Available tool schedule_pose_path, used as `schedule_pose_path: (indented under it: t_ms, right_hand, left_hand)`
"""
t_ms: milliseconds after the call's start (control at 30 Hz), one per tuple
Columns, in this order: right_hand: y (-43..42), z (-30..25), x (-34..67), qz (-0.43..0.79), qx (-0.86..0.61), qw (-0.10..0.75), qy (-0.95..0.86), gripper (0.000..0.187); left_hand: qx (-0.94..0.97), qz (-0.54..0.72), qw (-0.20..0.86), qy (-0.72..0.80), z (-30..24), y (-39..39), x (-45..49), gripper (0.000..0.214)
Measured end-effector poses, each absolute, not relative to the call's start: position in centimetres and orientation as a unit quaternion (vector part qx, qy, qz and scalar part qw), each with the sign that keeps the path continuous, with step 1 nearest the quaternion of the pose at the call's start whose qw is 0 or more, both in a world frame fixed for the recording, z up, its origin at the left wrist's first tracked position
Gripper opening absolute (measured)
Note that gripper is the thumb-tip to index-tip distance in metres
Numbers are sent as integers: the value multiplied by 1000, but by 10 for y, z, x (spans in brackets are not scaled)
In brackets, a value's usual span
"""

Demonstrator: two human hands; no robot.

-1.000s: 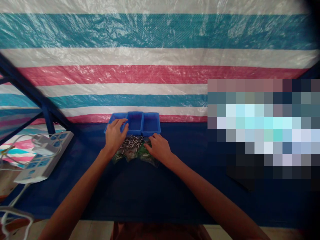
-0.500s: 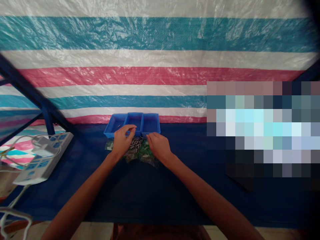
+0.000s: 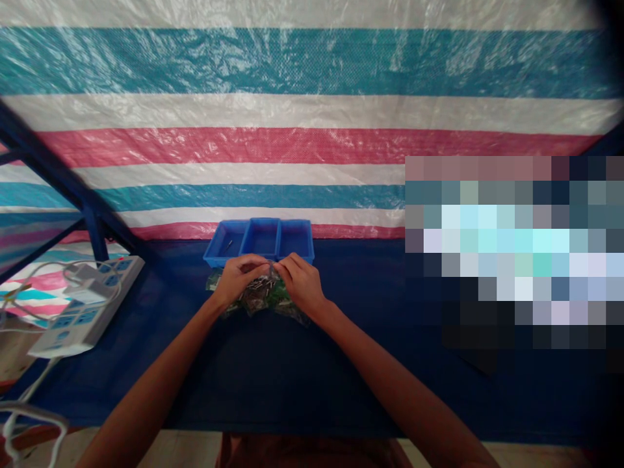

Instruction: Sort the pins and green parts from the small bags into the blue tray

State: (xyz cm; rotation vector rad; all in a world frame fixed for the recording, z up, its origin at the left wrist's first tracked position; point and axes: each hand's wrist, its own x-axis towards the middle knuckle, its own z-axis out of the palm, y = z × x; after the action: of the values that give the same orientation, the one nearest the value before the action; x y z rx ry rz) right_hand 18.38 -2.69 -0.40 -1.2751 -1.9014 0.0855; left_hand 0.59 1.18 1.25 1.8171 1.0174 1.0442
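My left hand [image 3: 238, 278] and my right hand [image 3: 303, 285] meet fingertip to fingertip in front of the blue three-compartment tray [image 3: 253, 237]. Both are closed in a pinch, around something small and greyish that I cannot make out. Under the fingers lies a pile of small metal screw-like pieces [image 3: 263, 286], resting on crumpled clear plastic bags [image 3: 254, 305] with green in them. My hands cover parts of the bags and of the pile. A small metal piece [image 3: 229, 245] lies in the tray's left compartment; I see nothing in the other two.
A white power strip [image 3: 88, 312] with plugs and cables stands at the left on the dark blue tabletop [image 3: 273, 377]. Behind the tray hangs a striped plastic sheet [image 3: 273, 146]. A dark blue metal frame [image 3: 92, 227] rises at the left. The right side is pixelated.
My left hand has come down from the tray's front edge towards the pile. My right hand has moved a little left, and the fingertips now meet over the metal pieces.
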Motion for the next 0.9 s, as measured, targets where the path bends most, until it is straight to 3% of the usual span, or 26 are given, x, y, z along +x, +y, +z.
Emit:
schedule_pose_path:
  t_ms: [267, 400, 667, 900]
  right_hand:
    - [-32, -1, 181, 132, -497, 479, -711, 17]
    - [-35, -6, 187, 104, -492, 470, -725, 14]
    - [-37, -22, 194, 61, -483, 437, -756, 14]
    - [-39, -24, 190, 59, -469, 456, -754, 16]
  left_hand:
    - [694, 457, 382, 404, 10, 10, 8, 27]
    - [712, 441, 390, 383, 14, 4, 9, 27]
    - [826, 384, 228, 345, 22, -1, 9, 18]
    - [846, 355, 214, 336, 24, -2, 6, 19]
